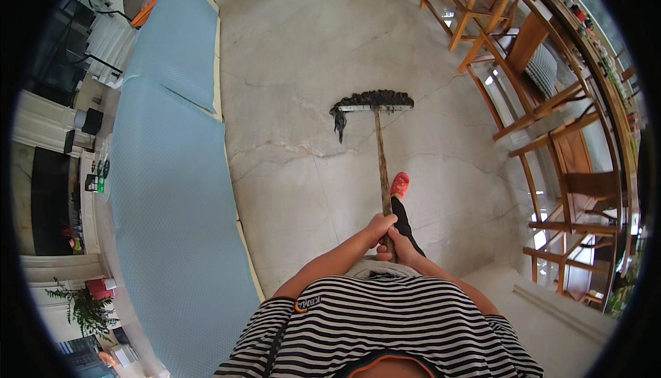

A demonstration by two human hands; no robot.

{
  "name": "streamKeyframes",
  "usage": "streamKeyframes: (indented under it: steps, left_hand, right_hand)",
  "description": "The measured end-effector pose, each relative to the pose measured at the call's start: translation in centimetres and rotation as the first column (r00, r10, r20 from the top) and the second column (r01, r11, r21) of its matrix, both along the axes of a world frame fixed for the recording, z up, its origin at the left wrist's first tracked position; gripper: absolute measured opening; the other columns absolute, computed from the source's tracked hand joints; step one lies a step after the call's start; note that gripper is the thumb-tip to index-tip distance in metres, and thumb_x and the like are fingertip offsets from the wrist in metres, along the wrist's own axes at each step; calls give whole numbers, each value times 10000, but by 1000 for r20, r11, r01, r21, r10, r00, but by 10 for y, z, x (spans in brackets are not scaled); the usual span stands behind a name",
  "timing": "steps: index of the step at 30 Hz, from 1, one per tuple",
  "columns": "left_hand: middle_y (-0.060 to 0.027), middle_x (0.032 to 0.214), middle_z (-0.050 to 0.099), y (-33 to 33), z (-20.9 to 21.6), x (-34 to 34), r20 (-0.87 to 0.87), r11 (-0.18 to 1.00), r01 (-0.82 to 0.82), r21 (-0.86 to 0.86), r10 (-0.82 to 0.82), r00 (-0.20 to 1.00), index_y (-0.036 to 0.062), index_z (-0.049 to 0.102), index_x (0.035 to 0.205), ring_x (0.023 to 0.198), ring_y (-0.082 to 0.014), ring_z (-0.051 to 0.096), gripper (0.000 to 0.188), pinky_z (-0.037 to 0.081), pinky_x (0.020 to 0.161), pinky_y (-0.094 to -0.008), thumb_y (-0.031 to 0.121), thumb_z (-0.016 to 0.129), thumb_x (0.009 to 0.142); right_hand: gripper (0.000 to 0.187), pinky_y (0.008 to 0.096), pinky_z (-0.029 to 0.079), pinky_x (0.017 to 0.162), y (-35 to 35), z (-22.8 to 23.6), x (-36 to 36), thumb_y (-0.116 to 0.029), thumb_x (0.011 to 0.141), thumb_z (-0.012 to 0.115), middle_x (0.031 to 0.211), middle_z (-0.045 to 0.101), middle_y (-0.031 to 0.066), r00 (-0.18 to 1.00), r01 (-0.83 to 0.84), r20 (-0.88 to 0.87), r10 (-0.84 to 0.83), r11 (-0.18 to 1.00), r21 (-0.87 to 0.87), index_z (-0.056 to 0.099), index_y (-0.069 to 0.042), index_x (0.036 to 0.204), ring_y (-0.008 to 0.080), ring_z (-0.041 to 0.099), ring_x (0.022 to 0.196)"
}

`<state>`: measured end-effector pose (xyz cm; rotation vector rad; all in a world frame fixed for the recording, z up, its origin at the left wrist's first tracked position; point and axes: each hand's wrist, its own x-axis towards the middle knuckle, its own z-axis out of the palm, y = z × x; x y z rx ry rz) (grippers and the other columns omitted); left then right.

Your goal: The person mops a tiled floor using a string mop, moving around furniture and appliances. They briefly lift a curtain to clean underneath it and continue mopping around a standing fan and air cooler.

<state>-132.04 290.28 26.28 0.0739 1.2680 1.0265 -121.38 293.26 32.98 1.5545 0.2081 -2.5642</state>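
A mop (381,151) with a long wooden handle stretches away from me over the floor. Its wide head of dark, wet-looking strands lies on the pale stone tiles, with a light bar along the near side and a few strands trailing off the left end. My left hand (381,227) is wrapped round the handle in front of my waist. Just below and to the right, my right hand (403,246) grips the same handle near its end. Part of the right fingers is hidden behind the handle.
The marble-look floor (296,96) runs ahead. A long sofa under a light blue quilted cover (172,192) lines the left side. Wooden chairs (530,40) stand along a long wooden table (578,27) on the right. A potted plant (86,309) is at the far left. My red shoe (400,184) is beside the handle.
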Motion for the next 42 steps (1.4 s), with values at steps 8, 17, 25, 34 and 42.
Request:
streamKeyframes:
  steps: [8,17,25,34,42]
  left_hand:
    - [-47,673,578,87,48,-92,-14,996,9,-86,-10,1000,17,606,747,507,-160,515,305,360,404,-320,306,548,823]
    - [-35,585,537,163,19,-159,0,971,211,-110,-212,977,59,589,708,398,-145,431,300,313,360,-290,331,561,831]
    - [-23,527,464,261,40,-259,-62,968,240,-74,-244,968,81,521,647,393,-136,391,294,271,354,-326,336,569,785]
    - [-47,605,546,328,17,-317,-38,981,190,-42,-192,981,35,578,689,426,-145,453,270,303,362,-299,282,580,798]
    - [-33,611,533,419,25,-404,-13,992,130,-1,-130,991,60,558,679,430,-139,442,263,278,360,-302,291,571,804]
  right_hand:
    - [440,323,320,410,90,15,-88,-490,993,372,631,454,35,998,-25,-52,18,989,-144,460,-97,815,170,371,456]
    - [401,267,278,405,158,25,-144,-469,1006,370,639,448,-13,993,83,-80,-86,996,-35,488,-116,857,110,339,442]
    - [402,279,270,408,241,33,-241,-471,1011,353,618,421,-12,986,141,-89,-144,989,-32,464,-126,837,114,325,440]
    - [445,306,291,433,324,29,-310,-501,1014,299,625,416,29,998,42,-48,-49,989,-141,439,-116,840,145,349,476]
    - [444,338,320,443,416,6,-396,-527,990,357,631,428,34,998,42,-50,-49,991,-125,439,-116,842,166,361,476]
